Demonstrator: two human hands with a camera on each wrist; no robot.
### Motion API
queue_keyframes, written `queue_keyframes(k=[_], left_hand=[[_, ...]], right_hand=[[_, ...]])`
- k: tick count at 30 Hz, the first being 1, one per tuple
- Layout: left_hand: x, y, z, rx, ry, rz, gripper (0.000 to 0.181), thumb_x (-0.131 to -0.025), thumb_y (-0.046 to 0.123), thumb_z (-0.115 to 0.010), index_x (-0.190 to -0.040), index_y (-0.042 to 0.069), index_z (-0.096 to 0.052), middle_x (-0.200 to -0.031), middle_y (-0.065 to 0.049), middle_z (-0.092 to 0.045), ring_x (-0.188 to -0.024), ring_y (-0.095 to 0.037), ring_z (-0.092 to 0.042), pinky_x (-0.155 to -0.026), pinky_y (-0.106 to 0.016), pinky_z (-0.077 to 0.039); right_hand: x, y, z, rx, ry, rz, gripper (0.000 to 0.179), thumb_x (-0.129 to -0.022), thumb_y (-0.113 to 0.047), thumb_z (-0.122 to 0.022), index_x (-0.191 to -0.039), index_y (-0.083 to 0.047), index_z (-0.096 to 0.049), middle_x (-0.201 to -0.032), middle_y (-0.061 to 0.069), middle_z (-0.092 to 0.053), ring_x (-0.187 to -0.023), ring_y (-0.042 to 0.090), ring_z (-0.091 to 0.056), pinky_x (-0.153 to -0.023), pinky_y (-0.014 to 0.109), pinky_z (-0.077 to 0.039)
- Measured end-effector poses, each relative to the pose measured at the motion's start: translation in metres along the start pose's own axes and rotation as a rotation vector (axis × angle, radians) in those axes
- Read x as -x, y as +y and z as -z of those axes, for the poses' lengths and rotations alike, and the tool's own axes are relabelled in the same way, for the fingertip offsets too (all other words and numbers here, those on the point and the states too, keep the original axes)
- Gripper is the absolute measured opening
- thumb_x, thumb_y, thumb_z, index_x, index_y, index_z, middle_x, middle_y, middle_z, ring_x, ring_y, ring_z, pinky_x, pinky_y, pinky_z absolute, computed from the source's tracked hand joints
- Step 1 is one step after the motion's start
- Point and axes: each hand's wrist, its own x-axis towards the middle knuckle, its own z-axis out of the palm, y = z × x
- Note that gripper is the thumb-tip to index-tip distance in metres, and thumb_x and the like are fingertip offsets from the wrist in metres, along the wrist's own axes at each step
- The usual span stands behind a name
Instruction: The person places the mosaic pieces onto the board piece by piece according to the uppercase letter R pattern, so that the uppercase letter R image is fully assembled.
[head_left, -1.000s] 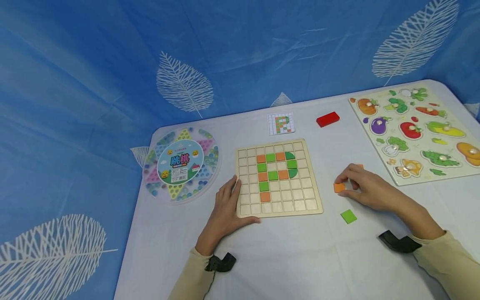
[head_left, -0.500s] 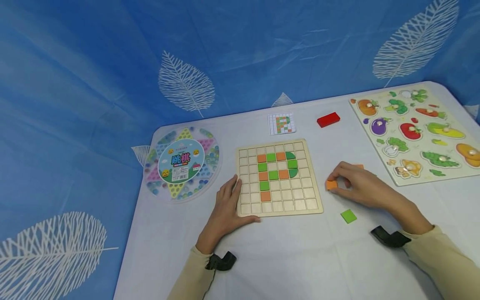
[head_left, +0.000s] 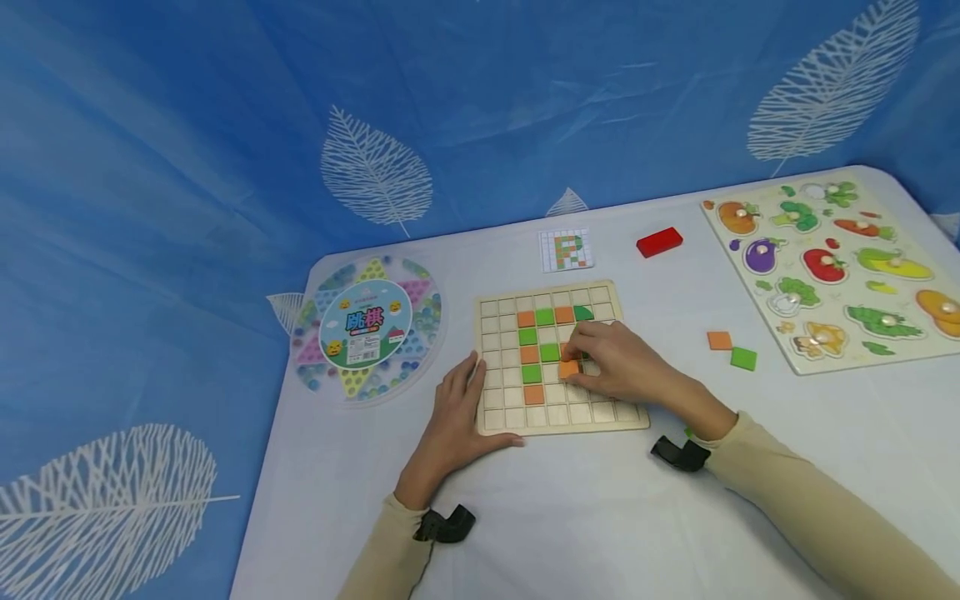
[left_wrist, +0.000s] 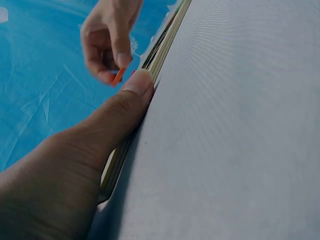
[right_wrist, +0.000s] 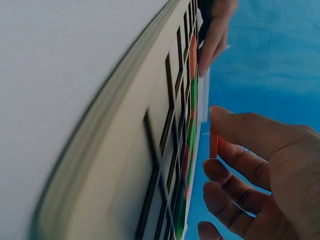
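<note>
A square wooden grid board (head_left: 493, 400) lies on the table, with orange and green tiles set in its cells in a P shape. My right hand (head_left: 622, 362) pinches an orange square tile (head_left: 569, 369) above the board, just below the loop of tiles, and hides part of that loop. In the right wrist view, the orange tile (right_wrist: 213, 142) is between thumb and forefinger, apart from the board. My left hand (head_left: 452, 417) rests against the board's lower left corner, its fingers along the left edge and its thumb along the near edge.
Behind the board lies a small pattern card (head_left: 566, 250), with a red block (head_left: 659, 242) to its right. Loose orange (head_left: 719, 341) and green (head_left: 743, 358) tiles lie near a vegetable puzzle board (head_left: 855, 275). A round marble game (head_left: 367, 325) is at left.
My right hand has carried the orange tile left from the tabletop to over the board. A green and an orange tile behind it are now uncovered. The left hand stays in place.
</note>
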Motion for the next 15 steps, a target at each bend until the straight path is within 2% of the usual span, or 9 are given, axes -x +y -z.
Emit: queue_keyframes(k=[6,15], left_hand=[[-0.001,0.000,0.000,0.000,-0.006,0.005,0.125,-0.063,0.060,-0.084,-0.155,0.002,-0.023,-0.161,-0.016,-0.020,-0.144,-0.035,-0.024,-0.110,-0.053,-0.030],[-0.001,0.000,0.001,-0.011,0.000,0.006,0.125,-0.063,0.060,-0.085,-0.155,0.002,-0.024,-0.160,-0.016,-0.021,-0.143,-0.035,-0.026,-0.110,-0.053,-0.031]], right_hand=[[-0.011,-0.007,-0.010,-0.011,-0.016,0.002,0.021,-0.078,-0.027,-0.083,-0.093,-0.015,-0.074,-0.094,-0.006,-0.063,-0.095,0.014,-0.058,-0.082,0.037,-0.042],[-0.017,-0.006,-0.018,0.023,-0.026,0.038,0.021,-0.079,-0.027,-0.083,-0.093,-0.016,-0.074,-0.095,-0.004,-0.063,-0.093,0.017,-0.061,-0.080,0.037,-0.043]])
